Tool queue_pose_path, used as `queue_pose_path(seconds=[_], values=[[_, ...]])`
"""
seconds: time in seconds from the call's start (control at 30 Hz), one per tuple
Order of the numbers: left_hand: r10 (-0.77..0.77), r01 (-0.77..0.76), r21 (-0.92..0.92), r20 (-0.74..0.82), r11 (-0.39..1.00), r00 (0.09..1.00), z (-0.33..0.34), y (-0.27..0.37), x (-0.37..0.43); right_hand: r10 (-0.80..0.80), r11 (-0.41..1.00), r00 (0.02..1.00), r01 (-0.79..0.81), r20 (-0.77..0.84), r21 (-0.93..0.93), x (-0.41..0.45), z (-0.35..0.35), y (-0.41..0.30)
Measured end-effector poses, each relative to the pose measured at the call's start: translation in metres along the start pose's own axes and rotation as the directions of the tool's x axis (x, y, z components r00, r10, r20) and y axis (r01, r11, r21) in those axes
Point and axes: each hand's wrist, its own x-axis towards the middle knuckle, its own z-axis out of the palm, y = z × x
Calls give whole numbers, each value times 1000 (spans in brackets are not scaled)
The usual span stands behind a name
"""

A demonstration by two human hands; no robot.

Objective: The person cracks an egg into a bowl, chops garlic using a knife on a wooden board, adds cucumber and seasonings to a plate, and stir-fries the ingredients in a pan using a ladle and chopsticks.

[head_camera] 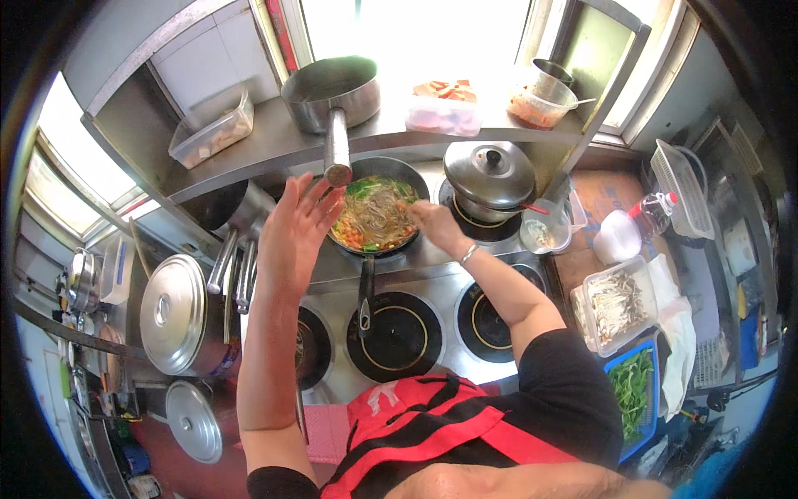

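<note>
My left hand [303,221] is raised with its fingers apart, just below and left of the handle end of a steel saucepan [337,140]; whether it touches the handle I cannot tell. My right hand [434,224] is bent at the right rim of a black frying pan [414,171], its fingertips over the food; what they hold, if anything, is not clear. Glassy noodles [378,215] lie in the pan with green leaves and diced orange-red pieces. The pan's black handle points towards me.
A lidded steel pot [489,171] stands right of the pan. Enoki-like mushrooms [617,305] fill a plastic tub; leafy greens [631,387] fill a blue basket. Several pan handles [247,274] and a large lidded pot [174,315] are at the left. A steel shelf [268,153] runs behind.
</note>
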Motion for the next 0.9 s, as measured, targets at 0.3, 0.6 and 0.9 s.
queue_pose_path(seconds=[0.3, 0.6, 0.9], values=[[-216, 239, -271, 111, 933, 970, 10, 9, 68, -165, 935, 985, 141, 47, 327, 14, 10, -24], [-354, 449, -545, 277, 708, 893, -9, -1, 118, 85, 940, 994, -105, 74, 325, 16, 1, -6], [-395, 464, -523, 245, 715, 885, -20, 20, 66, 223, 924, 972, -185, -80, 335, 12, 6, 32]])
